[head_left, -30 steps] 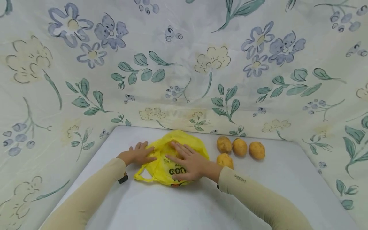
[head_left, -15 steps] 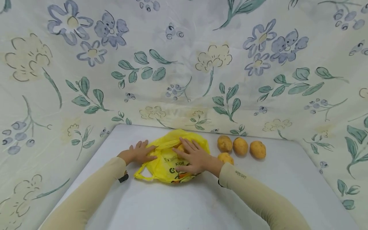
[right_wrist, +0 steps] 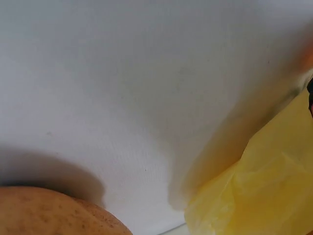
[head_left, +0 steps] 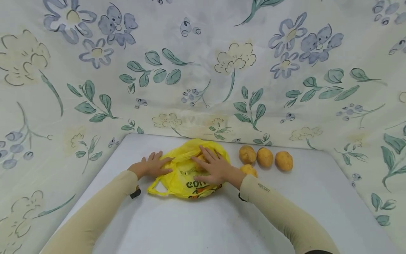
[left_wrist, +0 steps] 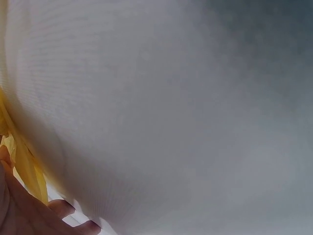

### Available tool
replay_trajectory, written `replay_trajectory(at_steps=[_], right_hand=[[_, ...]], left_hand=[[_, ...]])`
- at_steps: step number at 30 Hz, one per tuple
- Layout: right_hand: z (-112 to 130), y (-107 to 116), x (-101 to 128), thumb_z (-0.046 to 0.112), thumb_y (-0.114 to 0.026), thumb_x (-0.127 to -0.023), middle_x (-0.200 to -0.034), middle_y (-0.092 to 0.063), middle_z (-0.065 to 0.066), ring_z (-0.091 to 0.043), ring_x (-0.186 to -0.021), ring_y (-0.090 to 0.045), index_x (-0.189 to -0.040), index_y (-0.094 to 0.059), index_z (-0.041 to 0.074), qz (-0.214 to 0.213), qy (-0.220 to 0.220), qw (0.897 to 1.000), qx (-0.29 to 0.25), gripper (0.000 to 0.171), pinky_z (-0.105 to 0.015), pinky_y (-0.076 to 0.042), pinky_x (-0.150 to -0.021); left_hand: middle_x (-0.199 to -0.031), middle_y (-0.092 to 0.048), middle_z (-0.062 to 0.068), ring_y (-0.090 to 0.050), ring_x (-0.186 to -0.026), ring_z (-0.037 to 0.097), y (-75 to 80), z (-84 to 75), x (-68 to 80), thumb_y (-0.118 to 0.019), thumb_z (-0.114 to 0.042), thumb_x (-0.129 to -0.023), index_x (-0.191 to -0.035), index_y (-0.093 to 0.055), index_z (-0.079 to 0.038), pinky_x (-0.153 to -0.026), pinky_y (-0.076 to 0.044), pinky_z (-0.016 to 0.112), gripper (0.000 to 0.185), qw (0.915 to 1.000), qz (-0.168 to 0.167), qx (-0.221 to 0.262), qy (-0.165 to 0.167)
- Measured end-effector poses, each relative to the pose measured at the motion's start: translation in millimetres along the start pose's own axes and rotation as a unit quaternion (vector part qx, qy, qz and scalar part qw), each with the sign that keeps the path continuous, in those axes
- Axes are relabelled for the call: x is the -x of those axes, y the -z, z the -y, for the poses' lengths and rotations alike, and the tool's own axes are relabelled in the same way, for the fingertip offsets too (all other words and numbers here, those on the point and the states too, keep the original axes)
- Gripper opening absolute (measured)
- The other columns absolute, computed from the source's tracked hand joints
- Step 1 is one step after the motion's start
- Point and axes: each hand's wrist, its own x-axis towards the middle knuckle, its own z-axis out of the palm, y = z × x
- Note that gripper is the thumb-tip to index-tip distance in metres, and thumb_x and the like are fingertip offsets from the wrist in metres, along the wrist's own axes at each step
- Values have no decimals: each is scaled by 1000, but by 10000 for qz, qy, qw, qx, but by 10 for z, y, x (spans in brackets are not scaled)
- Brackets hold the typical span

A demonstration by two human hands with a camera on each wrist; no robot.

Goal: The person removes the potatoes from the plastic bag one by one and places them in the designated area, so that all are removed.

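A yellow plastic bag with dark lettering lies on the white table; lumps show inside it. My left hand rests flat on the bag's left side with straight fingers. My right hand lies flat on the bag's top right, fingers spread. Several potatoes lie to the right of the bag: one next to my right wrist, three in a row behind it. The left wrist view shows the bag's edge and the table. In the right wrist view are the bag and a potato.
A flower-printed cloth hangs behind and around the table on both sides. A small dark thing shows under my left sleeve. Bare table lies in front of the bag and to the right of the potatoes.
My right hand has slid away from me across the bag, from over the lettering to the bag's upper part. The left hand has stayed in place.
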Motion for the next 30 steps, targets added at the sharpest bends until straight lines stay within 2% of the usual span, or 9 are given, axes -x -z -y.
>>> replay_trajectory(at_steps=[11,19,25,30], right_hand=[[-53,-26,-42,77,-31,-92,-164,25,1,-30,-155,5,-157,1,44,6,-163,9997,-198,79,-67,-28,-113],[-94,-95,-85,76,-33,-92,-165,24,2,-29,-155,5,-156,4,47,86,-388,9987,-320,79,-68,-26,-113],[-109,-152,-92,79,-30,-90,-165,25,0,-31,-155,2,-156,5,46,74,-295,9991,-282,81,-68,-28,-112],[-104,-135,-96,78,-32,-91,-165,25,0,-33,-155,1,-156,4,45,46,-269,9989,-372,81,-66,-23,-116]], left_hand=[[-162,-4,30,-3,-146,58,33,-5,10,-45,-61,-98,-155,-31,-23,-108,-4,80,70,9999,77,121,-39],[-162,-4,30,-3,-146,58,20,-12,3,-45,-60,-98,-155,-31,-26,-107,-3,81,68,9998,76,177,-59],[-162,-4,31,-2,-146,58,-19,13,-9,-44,-60,-99,-155,-31,-26,-107,-4,81,67,9998,66,156,-109],[-162,-4,31,-3,-146,58,5,13,-4,-44,-61,-98,-155,-31,-26,-107,-5,81,68,9998,45,139,-107]])
